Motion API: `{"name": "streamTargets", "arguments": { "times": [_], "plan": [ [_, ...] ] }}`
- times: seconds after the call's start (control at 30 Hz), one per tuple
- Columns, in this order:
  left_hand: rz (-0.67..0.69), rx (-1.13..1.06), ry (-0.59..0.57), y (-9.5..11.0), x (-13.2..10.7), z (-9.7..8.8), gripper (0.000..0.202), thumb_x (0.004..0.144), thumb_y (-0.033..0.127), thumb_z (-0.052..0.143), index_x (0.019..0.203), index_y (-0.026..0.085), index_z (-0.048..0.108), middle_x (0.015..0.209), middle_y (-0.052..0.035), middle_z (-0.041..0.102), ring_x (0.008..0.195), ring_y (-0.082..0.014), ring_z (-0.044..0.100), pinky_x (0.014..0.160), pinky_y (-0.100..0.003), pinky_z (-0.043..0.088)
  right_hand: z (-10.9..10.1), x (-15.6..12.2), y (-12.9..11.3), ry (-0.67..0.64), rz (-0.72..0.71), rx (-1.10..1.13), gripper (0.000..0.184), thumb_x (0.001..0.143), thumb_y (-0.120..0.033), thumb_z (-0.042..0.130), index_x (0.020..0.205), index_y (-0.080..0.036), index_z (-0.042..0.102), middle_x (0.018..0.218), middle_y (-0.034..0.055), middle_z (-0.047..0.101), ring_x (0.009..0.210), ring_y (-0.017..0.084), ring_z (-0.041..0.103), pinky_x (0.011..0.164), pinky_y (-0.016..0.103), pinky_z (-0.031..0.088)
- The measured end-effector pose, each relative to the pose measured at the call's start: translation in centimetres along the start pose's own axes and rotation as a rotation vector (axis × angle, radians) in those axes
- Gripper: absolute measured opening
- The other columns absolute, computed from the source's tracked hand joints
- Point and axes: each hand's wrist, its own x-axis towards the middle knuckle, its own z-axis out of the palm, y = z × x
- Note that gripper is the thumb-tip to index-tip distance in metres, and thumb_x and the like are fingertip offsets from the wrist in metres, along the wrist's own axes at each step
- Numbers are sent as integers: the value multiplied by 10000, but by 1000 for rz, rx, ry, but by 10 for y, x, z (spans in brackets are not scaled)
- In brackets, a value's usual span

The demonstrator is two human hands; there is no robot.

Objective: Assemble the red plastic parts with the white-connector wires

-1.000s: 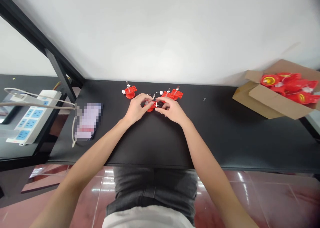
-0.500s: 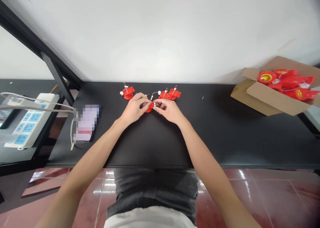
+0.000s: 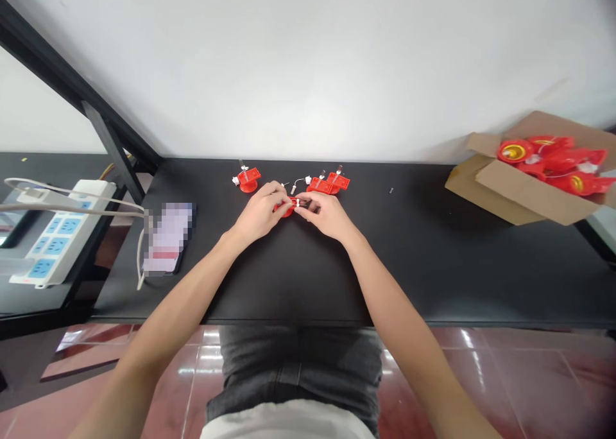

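Between my hands, low over the black table (image 3: 308, 266), is a red plastic part (image 3: 287, 211) with a white piece and a dark slot at its right end. My left hand (image 3: 262, 209) is closed, its thumb and fingertips pinching the left side of this part. From the right, my right hand (image 3: 328, 212) pinches the end with the white piece. Fingers cover much of it. Just behind stand similar red parts with metal tabs: one at the left (image 3: 248, 179) and two side by side at the right (image 3: 332, 182). A thin white wire (image 3: 299, 181) with small connectors lies between them.
At the right, an open cardboard box (image 3: 505, 192) holds several red and gold pieces (image 3: 568, 163). To the left lie a phone (image 3: 168, 237) with a cable and, beyond a black frame post, a white power strip (image 3: 62, 233). A tiny metal piece (image 3: 391, 190) rests right of centre.
My left fingertips have shifted slightly on the red part, and more of its top now shows. The other objects keep their places; the view has moved very slightly.
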Motion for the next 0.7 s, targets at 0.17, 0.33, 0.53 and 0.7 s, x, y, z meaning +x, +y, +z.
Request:
{"name": "streamTargets", "arguments": {
  "times": [0.17, 0.33, 0.53, 0.7],
  "plan": [
    [-28, -5, -1, -1, 0, 0, 181, 981, 254, 582, 885, 190, 722, 1007, -57, 641, 870, -176, 631, 854, -346, 563, 0, 0, -1, 8, 0, -8, 272, 881, -370, 676, 1075, -200, 760, 812, 29, 702, 642, 149, 569, 666, 310, 483],
    [-51, -2, 1, -2, 0, 2, 172, 969, 248, 603, 872, 190, 733, 996, -54, 635, 859, -173, 630, 838, -340, 555, 1, 0, 1, -5, -6, 22, 270, 880, -362, 676, 1076, -194, 756, 835, 32, 701, 652, 145, 570, 669, 307, 483],
    [-133, -116, 30, 3, 1, 2, 97, 926, 218, 651, 862, 190, 719, 964, -37, 634, 836, -163, 623, 840, -332, 547, 1, -1, 3, -22, 7, 63, 290, 872, -378, 691, 1088, -193, 746, 849, 33, 703, 638, 142, 581, 669, 309, 492],
    [-126, -155, 18, 2, 1, 1, 99, 930, 228, 647, 864, 189, 710, 970, -39, 631, 863, -166, 624, 856, -334, 546, 0, -1, 3, -9, 8, 53, 290, 866, -390, 700, 1069, -190, 754, 860, 39, 714, 641, 140, 576, 671, 309, 499]
  ]
}}
